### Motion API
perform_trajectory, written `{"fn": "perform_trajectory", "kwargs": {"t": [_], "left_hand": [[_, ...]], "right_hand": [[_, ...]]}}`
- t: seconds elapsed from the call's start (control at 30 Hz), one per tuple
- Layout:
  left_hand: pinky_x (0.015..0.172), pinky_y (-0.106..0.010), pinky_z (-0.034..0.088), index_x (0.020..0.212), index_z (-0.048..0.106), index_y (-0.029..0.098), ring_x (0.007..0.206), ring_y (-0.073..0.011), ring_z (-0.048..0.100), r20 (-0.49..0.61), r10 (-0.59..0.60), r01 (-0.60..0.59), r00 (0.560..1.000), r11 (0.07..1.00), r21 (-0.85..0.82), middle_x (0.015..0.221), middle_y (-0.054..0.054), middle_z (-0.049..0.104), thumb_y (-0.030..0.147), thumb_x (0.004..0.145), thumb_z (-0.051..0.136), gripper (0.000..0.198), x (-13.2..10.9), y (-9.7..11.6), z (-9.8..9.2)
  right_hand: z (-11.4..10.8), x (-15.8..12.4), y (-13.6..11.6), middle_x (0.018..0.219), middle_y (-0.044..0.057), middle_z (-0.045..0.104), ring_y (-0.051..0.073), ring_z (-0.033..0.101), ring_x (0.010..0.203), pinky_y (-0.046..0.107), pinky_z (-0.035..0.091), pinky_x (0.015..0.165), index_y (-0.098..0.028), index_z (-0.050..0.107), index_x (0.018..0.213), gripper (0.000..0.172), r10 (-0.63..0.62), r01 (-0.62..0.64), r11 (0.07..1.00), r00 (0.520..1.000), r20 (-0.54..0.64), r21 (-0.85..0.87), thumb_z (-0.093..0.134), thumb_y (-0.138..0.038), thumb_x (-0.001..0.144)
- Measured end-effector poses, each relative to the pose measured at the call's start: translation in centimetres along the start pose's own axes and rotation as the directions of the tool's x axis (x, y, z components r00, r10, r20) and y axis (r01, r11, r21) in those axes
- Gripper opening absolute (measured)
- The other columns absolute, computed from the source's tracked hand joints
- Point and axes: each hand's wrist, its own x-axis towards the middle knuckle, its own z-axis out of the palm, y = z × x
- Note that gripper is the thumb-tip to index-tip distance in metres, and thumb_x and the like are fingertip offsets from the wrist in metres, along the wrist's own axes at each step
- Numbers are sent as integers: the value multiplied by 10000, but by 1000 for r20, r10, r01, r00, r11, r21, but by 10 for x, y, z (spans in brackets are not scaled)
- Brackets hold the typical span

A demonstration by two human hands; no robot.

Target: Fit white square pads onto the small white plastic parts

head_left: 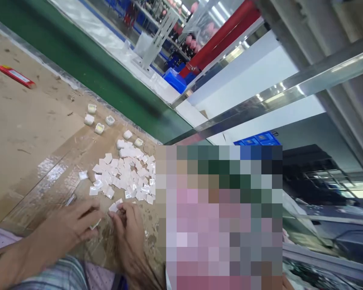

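A heap of small white square pieces (124, 173) lies on the brown work surface (48, 133) just beyond my hands. My right hand (130, 221) pinches one small white square (113, 207) between thumb and fingers at the heap's near edge; a second square touches it. To its left, my left hand (81, 219) has its fingers curled, slightly smeared by motion, with a small white piece (95, 224) between thumb and fingertips. A little metal-looking strip (70, 199) lies just above the left hand.
Small white blocks (99, 128), some yellow-topped, stand beyond the heap. A red stick-shaped packet (16, 76) lies far left. A green strip (78, 74) borders the surface. A metal frame bar (254, 100) crosses at upper right. A pixelated block hides the area right of my hands.
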Motion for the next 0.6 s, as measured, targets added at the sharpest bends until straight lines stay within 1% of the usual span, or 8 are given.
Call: {"fn": "perform_trajectory", "kwargs": {"t": [0.1, 0.17, 0.2, 0.27, 0.33, 0.4, 0.5, 0.6], "left_hand": [[669, -297, 520, 1014, 590, 202, 803, -215, 656, 59, -24, 24, 998, 1000, 7, 957, -24, 651, 92, 877, 618, 178, 9, 10, 11], [740, -321, 517, 1097, 565, 206, 881, -236, 633, 79, -60, 60, 995, 998, 5, 1007, -25, 636, 85, 768, 774, 409, 10, 10, 9], [790, -328, 512, 1164, 542, 211, 944, -243, 618, 78, -76, 76, 994, 997, 5, 1058, -33, 625, 108, 765, 798, 485, 8, 10, 6], [895, -341, 486, 1291, 484, 216, 1088, -256, 564, 69, -108, 108, 992, 994, 13, 1171, -56, 588, 262, 888, 720, 470, 2, 8, 1], [952, -336, 461, 1347, 451, 216, 1171, -249, 514, 67, -140, 139, 988, 990, 16, 1241, -65, 553, 438, 1016, 486, 400, -4, 6, -2], [975, -319, 452, 1348, 450, 227, 1181, -230, 503, 75, -166, 167, 983, 986, -2, 1252, -55, 543, 522, 1040, 341, 440, -9, 5, -4], [992, -303, 454, 1320, 464, 263, 1174, -208, 508, 88, -184, 190, 979, 980, -54, 1237, -28, 550, 528, 1035, 375, 399, -9, 4, -7], [1015, -293, 466, 1293, 486, 284, 1182, -185, 514, 80, -213, 221, 974, 970, -103, 1229, -10, 559, 515, 1036, 397, 357, -6, 7, -10]], "right_hand": [[-7, 4, -6, 898, 21, 645, 247, 621, 845, 381, 493, 753, -262, 622, 918, 52, 25, -23, 999, 998, 66, -32, 623, -295, 878], [-12, 5, -11, 897, 19, 633, 234, 610, 838, 360, 481, 746, -243, 609, 900, 76, 60, -53, 997, 992, 113, -57, 656, -296, 871], [-15, 6, -13, 903, 19, 631, 230, 608, 841, 356, 479, 750, -236, 606, 902, 89, 82, -71, 994, 986, 145, -81, 671, -285, 866], [-20, 10, -19, 924, 22, 637, 231, 611, 881, 358, 482, 781, -225, 605, 937, 104, 121, -92, 986, 969, 214, -141, 680, -242, 866], [-25, 15, -25, 940, 28, 648, 235, 617, 915, 364, 489, 800, -222, 604, 974, 117, 149, -94, 975, 950, 276, -200, 667, -207, 876], [-27, 18, -30, 942, 35, 660, 244, 628, 921, 372, 495, 790, -220, 602, 972, 115, 169, -91, 964, 936, 308, -252, 668, -205, 880], [-21, 17, -34, 890, 36, 674, 245, 650, 861, 361, 497, 721, -215, 595, 903, 86, 169, -59, 949, 925, 341, -311, 678, -226, 883], [-17, 8, -30, 860, 32, 688, 211, 661, 789, 329, 501, 655, -220, 618, 886, 55, 16, 63, 965, 953, 302, -253, 594, -211, 935]]}}
